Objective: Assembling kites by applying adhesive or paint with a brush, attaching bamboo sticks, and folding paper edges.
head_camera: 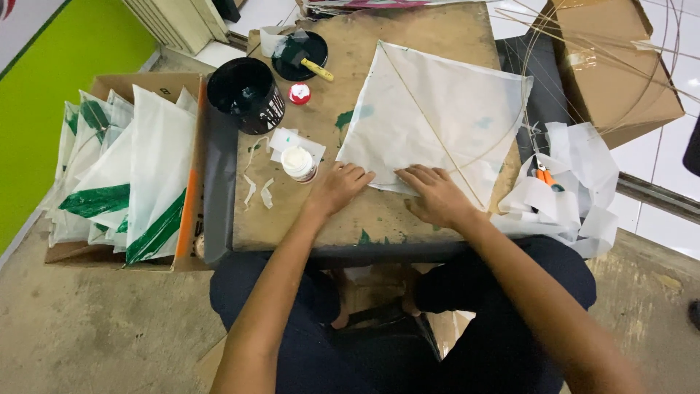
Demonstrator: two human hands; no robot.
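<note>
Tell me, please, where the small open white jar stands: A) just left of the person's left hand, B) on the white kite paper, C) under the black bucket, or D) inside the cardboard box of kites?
A: the small white jar stands on the worn board, just left of the left hand.

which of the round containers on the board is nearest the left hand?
The small white-topped jar, just beside the left hand. The tall black can, the red-and-white cap and the black lid with the brush all sit farther up the board.
</note>
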